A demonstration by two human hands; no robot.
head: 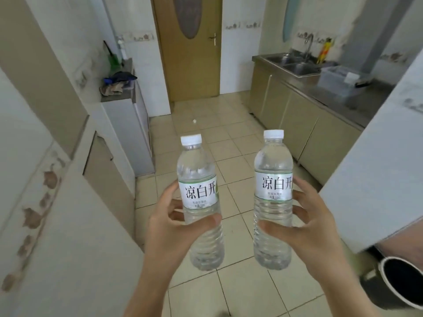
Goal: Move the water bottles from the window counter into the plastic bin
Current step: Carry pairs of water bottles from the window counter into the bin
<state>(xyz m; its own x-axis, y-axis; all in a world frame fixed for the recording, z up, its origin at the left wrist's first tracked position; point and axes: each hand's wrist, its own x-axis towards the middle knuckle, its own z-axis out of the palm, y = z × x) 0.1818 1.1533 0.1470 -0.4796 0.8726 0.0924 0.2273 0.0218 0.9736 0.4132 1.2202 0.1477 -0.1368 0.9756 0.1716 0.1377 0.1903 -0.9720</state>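
I hold two clear water bottles upright in front of me, each with a white cap and a white label with black characters. My left hand (170, 227) grips the left water bottle (199, 177) around its lower half. My right hand (311, 223) grips the right water bottle (273, 165) the same way. A clear plastic bin (337, 84) stands on the steel counter at the far right, beside the sink. The window counter is not in view.
A tiled floor runs ahead to a wooden door (194, 65). A steel sink (295, 65) with a tap sits on beige cabinets along the right. A low cabinet (128, 115) with cloths stands at the left. A white wall corner (377, 179) juts in near right, with a dark bucket (400, 282) below.
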